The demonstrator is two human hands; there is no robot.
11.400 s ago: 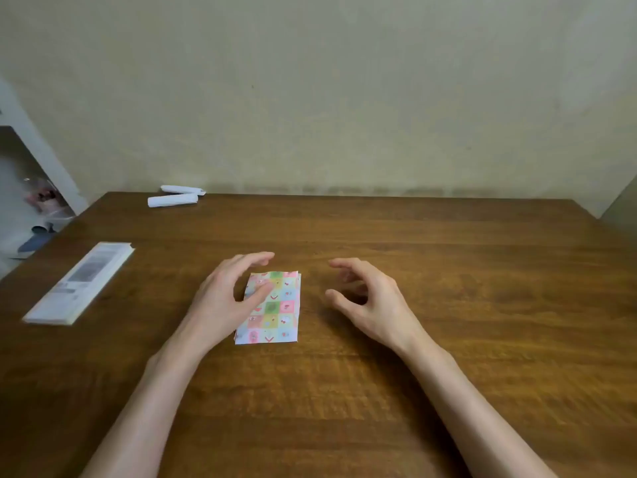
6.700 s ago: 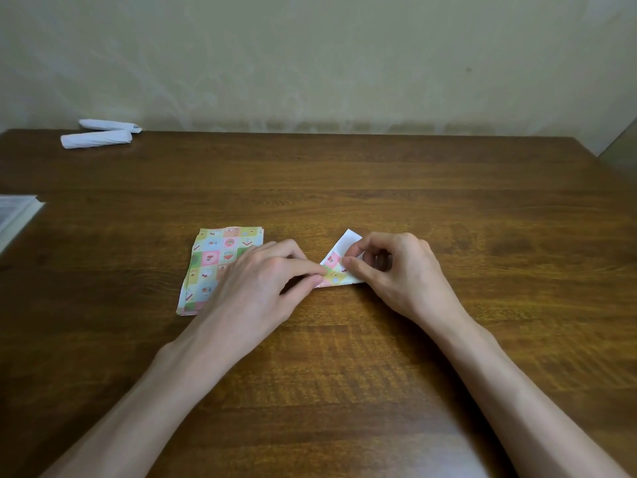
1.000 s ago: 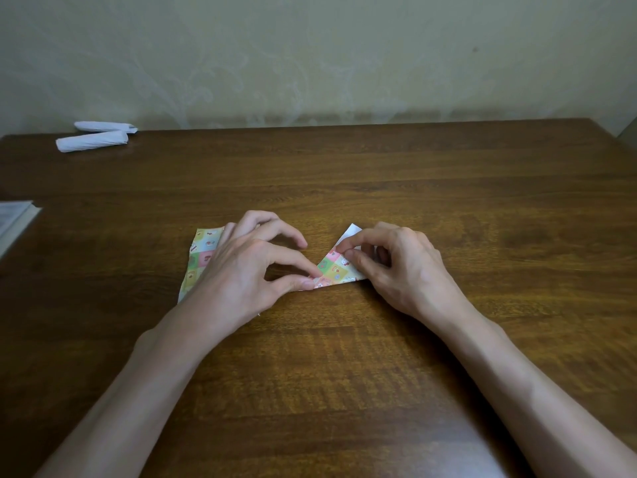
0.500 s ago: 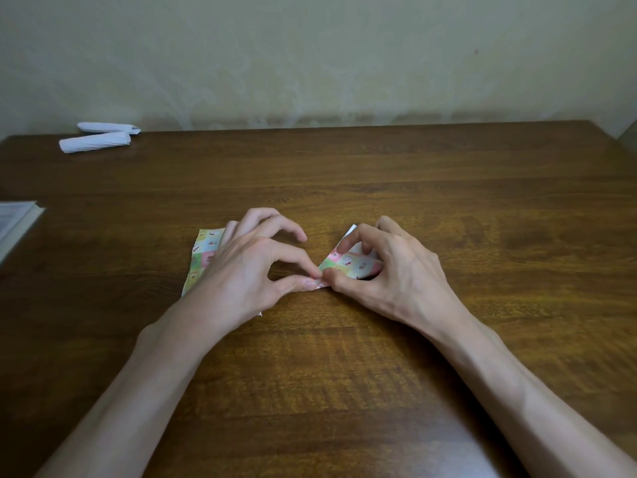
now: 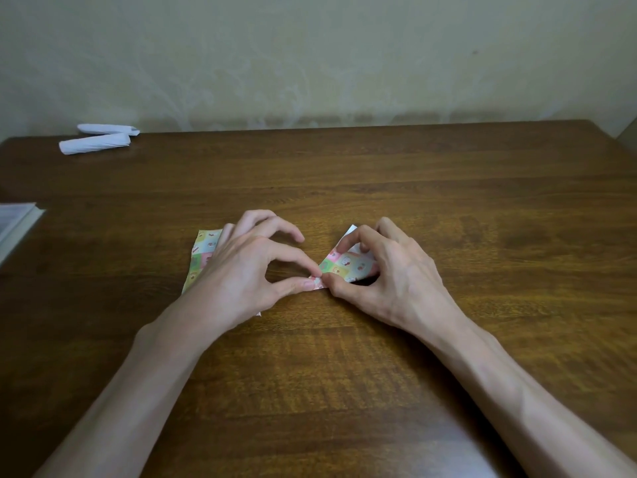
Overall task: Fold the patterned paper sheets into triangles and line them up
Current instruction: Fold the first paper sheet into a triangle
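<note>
A small patterned sheet folded into a triangle (image 5: pixel 346 266) lies on the wooden table (image 5: pixel 448 208), its white underside showing at the far tip. My left hand (image 5: pixel 244 274) pinches its left corner between thumb and forefinger. My right hand (image 5: pixel 386 270) holds the triangle too: the thumb presses the front edge beside my left thumb and the curled fingers rest over the far side. A stack of flat patterned sheets (image 5: pixel 201 257) lies to the left, mostly hidden under my left hand.
Two white rolled paper pieces (image 5: pixel 96 143) lie at the far left of the table near the wall. A white booklet or box (image 5: pixel 17 224) pokes in at the left edge. The table's far right corner (image 5: pixel 610 127) shows.
My right thumb has slid left along the triangle's front edge until it meets my left thumb. My left hand has kept its pinch on the corner.
</note>
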